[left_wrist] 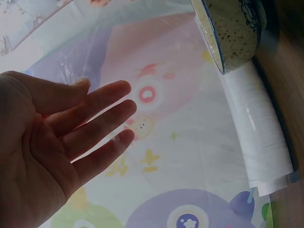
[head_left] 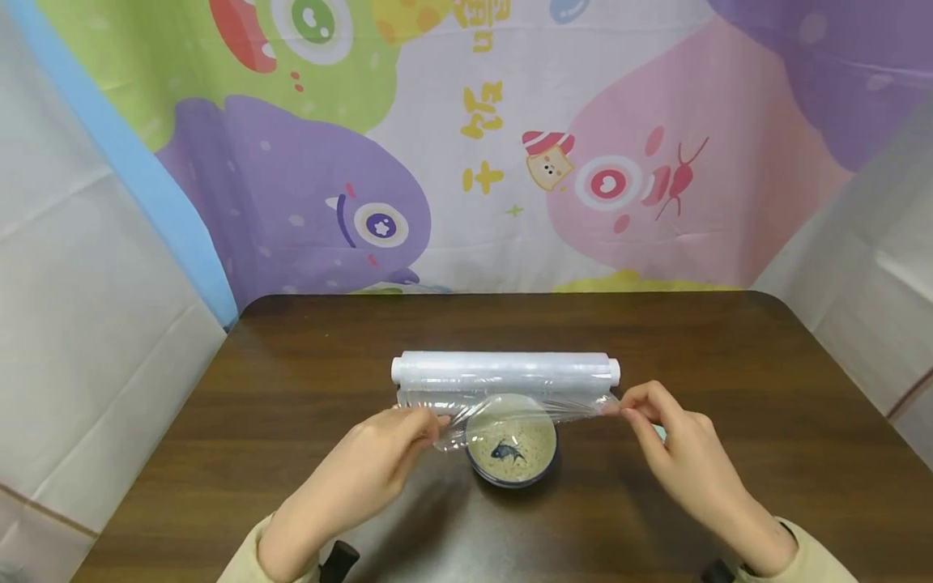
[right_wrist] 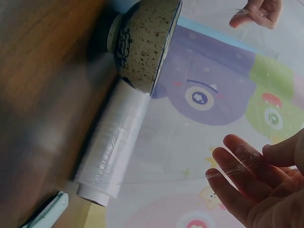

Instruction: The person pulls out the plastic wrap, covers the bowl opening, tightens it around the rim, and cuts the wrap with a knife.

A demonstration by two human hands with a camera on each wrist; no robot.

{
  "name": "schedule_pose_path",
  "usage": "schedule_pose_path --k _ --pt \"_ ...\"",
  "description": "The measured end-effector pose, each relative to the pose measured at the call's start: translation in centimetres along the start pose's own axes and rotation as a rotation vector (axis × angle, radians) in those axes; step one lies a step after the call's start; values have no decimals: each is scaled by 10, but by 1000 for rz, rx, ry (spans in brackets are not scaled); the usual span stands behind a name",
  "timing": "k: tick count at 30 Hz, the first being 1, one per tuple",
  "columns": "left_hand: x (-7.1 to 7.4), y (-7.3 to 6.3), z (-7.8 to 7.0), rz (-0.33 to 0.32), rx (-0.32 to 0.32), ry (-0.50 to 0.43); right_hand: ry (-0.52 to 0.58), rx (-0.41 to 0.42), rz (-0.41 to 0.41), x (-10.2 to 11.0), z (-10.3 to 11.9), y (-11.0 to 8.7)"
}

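As the head view looks down, the left hand (head_left: 375, 453) pinches one corner of a sheet of cling film (head_left: 576, 407) between thumb and fingertips, and the right hand (head_left: 681, 445) pinches the opposite corner. The sheet runs from the roll (head_left: 506, 368), which lies crosswise on the brown table (head_left: 306, 380) beyond both hands. Between the hands stands a bowl (head_left: 513, 465) with a dark fish inside, nearer to the left fingertips than to the right; the film hangs over its far part. Behind the table is a cartoon curtain (head_left: 481, 243).

Seen from the left wrist, the thumb lies close to the hand and three fingers are slightly spread; the film is too clear there to show the pinch. The bowl and the roll sit off past the fingertips, at the right edge.

From the right wrist, the thumb presses clear film against the fingers, and creased film crosses the fingertips. The roll lies across from them, its bare end near a pale green tool (right_wrist: 50, 213); the bowl is farther up.
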State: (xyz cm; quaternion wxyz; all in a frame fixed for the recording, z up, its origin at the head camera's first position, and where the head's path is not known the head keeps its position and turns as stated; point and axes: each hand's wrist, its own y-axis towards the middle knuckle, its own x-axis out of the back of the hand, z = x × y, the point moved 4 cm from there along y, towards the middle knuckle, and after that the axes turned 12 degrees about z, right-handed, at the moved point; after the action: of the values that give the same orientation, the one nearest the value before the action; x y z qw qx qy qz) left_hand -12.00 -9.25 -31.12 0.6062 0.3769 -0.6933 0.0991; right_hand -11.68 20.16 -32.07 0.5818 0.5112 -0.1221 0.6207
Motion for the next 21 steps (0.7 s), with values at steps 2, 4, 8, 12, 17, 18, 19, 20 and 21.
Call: schedule_pose_path --k 2,4,8,12,17,18,19,20,21 --pt "1 -1 -3 -15 -41 15 7 1 1 -1 0 -3" --pt "2 -3 -6 -34 -83 46 20 3 10 -2 1 -7" --pt "2 -6 -11 -65 -147 106 34 7 39 -6 2 -14" --pt "-2 -11 -13 -57 -157 120 38 12 58 -11 2 -21" --pt "-9 -15 -13 -38 -148 121 47 19 68 -15 0 -29" --pt "-10 -15 -14 -44 -156 123 47 15 73 -16 0 -31" --pt "-12 -16 -14 -47 -162 124 52 13 77 -17 -1 -32" --pt "-13 -16 -13 -49 -167 124 56 10 81 -18 -2 -33" --pt "-14 -17 -13 -46 -171 124 60 8 85 -19 -2 -35"
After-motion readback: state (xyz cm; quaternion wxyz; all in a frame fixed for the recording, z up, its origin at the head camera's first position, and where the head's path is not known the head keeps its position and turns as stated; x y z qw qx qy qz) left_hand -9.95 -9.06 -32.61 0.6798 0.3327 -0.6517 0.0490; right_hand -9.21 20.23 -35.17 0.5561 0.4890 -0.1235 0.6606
